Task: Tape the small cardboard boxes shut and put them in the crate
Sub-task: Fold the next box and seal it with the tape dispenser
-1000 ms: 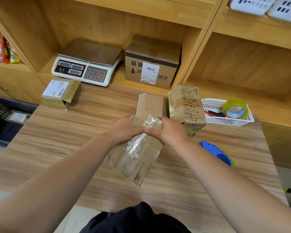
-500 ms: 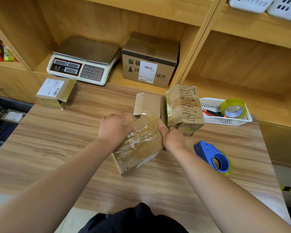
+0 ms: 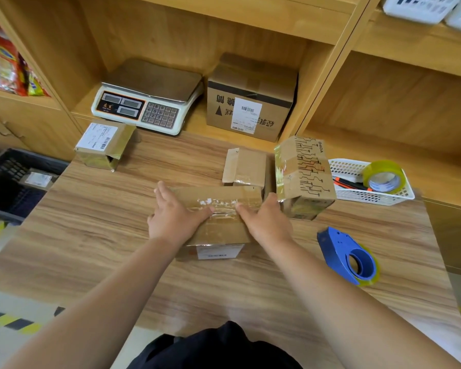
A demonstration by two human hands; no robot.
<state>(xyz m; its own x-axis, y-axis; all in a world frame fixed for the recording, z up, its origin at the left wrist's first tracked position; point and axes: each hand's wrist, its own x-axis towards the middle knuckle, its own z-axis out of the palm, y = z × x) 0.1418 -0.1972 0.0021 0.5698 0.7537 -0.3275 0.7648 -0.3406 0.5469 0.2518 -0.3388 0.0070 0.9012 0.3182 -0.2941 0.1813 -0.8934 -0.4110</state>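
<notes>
Wooden shelves [image 3: 399, 107] fill the wall behind a wood-grain table [image 3: 112, 235]. A black crate [image 3: 3, 201] sits low off the table's left edge, with a small labelled parcel [image 3: 36, 179] inside. In the shelf bay straight ahead stand a large carton [image 3: 250, 97] and, left of it, a scale [image 3: 149, 97].

Four boxes are on the table. A printed box [image 3: 304, 177] stands tilted at the right, a plain box [image 3: 245, 166] just left of it, and a labelled box [image 3: 104, 145] well off at the far left.

The fourth, a taped box [image 3: 221, 230], lies near the front edge. Both hands rest flat on top of it with the fingers out straight. The left hand [image 3: 173, 217] covers its left end and the right hand [image 3: 266, 222] its right end. Their thumbs point at each other across the shiny tape, not touching.

A blue dispenser [image 3: 349, 257] lies right of the right hand. Beyond it, a white basket [image 3: 357, 193] holds a tape roll [image 3: 383, 177].
</notes>
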